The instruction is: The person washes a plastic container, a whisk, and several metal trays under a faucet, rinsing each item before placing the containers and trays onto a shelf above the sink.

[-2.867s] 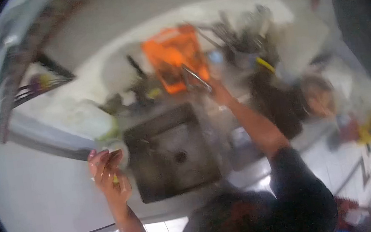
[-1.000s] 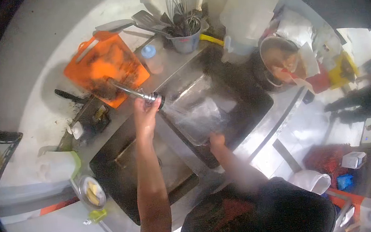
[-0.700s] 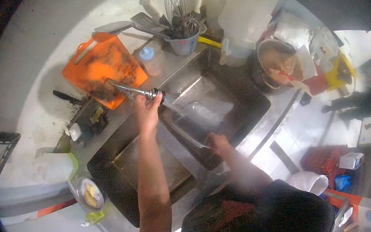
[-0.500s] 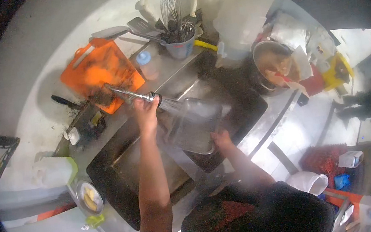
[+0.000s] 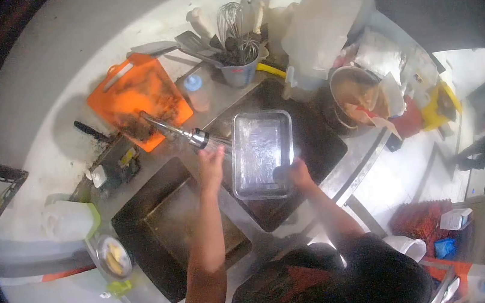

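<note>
My left hand (image 5: 212, 166) is closed around the head of a metal spray faucet (image 5: 197, 137), whose coiled hose runs up and left past the cutting board. The spray head points toward a clear rectangular glass dish (image 5: 261, 152). My right hand (image 5: 297, 175) grips that dish by its lower right side, its fingers partly blurred. The dish is held above the right-hand basin of a dark double sink (image 5: 307, 137), its wet inside facing me. A pale streak lies between the nozzle and the dish.
An orange cutting board (image 5: 144, 91) with dark stains leans behind the sink. Beside it stand a blue-capped bottle (image 5: 195, 90) and a container of whisks and spatulas (image 5: 239, 74). A large pot (image 5: 340, 88) sits at right, a bowl with yellow pieces (image 5: 109, 258) at left.
The glass dish has been raised and tilted so its inside faces me more. My left hand and the spray head have shifted slightly right and down; the spray looks fainter.
</note>
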Demonstrator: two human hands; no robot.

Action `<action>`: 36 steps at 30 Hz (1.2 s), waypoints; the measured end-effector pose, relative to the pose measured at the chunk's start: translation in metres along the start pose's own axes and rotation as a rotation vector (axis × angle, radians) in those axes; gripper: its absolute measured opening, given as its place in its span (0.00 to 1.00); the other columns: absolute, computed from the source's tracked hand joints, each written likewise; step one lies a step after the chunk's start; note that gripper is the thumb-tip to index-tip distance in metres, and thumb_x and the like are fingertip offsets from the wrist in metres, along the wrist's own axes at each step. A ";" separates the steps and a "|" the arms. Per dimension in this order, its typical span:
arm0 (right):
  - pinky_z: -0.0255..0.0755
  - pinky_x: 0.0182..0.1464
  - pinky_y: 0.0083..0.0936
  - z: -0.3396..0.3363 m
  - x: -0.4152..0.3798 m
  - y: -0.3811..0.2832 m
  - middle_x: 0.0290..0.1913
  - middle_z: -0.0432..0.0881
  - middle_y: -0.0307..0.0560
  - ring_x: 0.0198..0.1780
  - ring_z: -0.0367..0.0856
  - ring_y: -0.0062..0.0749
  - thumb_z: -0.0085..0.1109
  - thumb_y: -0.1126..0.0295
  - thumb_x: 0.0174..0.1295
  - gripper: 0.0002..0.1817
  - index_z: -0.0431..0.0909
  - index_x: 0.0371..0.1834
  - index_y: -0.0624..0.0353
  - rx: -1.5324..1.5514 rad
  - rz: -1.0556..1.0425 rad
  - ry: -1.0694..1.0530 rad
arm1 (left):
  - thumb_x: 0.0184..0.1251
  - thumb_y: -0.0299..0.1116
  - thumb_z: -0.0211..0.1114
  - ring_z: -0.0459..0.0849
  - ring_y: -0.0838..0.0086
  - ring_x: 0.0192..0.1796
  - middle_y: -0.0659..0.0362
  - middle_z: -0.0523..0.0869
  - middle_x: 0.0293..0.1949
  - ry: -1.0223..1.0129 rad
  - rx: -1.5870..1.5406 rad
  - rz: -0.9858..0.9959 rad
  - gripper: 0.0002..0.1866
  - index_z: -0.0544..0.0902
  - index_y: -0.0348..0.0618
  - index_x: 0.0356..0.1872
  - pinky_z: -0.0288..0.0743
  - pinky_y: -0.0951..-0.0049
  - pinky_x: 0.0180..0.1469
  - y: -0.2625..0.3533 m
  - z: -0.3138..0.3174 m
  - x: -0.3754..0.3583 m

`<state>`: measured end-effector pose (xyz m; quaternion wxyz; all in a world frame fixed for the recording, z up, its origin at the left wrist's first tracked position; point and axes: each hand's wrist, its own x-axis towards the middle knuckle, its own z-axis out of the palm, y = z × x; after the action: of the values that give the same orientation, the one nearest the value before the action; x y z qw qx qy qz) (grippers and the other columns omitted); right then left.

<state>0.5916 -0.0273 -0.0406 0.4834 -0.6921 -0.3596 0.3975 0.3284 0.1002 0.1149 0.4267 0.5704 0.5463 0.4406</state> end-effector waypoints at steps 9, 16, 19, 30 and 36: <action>0.75 0.41 0.28 0.017 -0.021 -0.055 0.41 0.82 0.45 0.41 0.80 0.29 0.55 0.77 0.55 0.21 0.74 0.55 0.60 0.315 0.151 -0.304 | 0.51 0.29 0.61 0.79 0.58 0.55 0.45 0.81 0.52 -0.347 -0.017 -0.527 0.31 0.71 0.32 0.61 0.71 0.62 0.56 -0.087 0.001 -0.066; 0.49 0.71 0.50 0.104 -0.067 -0.068 0.72 0.55 0.67 0.71 0.55 0.59 0.55 0.54 0.65 0.39 0.55 0.69 0.72 -0.872 -0.280 -0.083 | 0.53 0.25 0.58 0.79 0.65 0.50 0.49 0.81 0.50 -0.240 -0.115 -0.582 0.30 0.70 0.33 0.62 0.72 0.68 0.53 -0.021 -0.019 -0.089; 0.38 0.74 0.53 0.137 -0.070 -0.065 0.76 0.40 0.69 0.76 0.39 0.65 0.46 0.44 0.68 0.45 0.47 0.72 0.74 -0.541 -0.169 -0.360 | 0.54 0.24 0.57 0.79 0.64 0.53 0.48 0.81 0.52 -0.207 -0.025 -0.454 0.30 0.69 0.32 0.63 0.71 0.68 0.54 -0.006 -0.019 -0.097; 0.62 0.61 0.48 0.130 -0.081 -0.113 0.51 0.75 0.65 0.60 0.67 0.60 0.53 0.67 0.57 0.17 0.75 0.46 0.67 -0.672 -0.206 -0.304 | 0.52 0.19 0.52 0.75 0.60 0.62 0.43 0.75 0.60 -0.023 0.069 -0.271 0.36 0.62 0.31 0.69 0.65 0.68 0.64 -0.035 -0.027 -0.120; 0.70 0.49 0.46 0.132 -0.082 -0.080 0.43 0.77 0.62 0.47 0.76 0.59 0.54 0.76 0.50 0.13 0.76 0.40 0.65 -0.499 -0.317 -0.115 | 0.52 0.17 0.50 0.74 0.61 0.62 0.44 0.74 0.61 -0.014 -0.035 -0.212 0.36 0.61 0.30 0.69 0.64 0.69 0.65 -0.019 -0.035 -0.117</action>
<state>0.4289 -0.0268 0.0235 0.3333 -0.7010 -0.5766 0.2550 0.2878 -0.0163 0.1010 0.4847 0.5050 0.5927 0.3984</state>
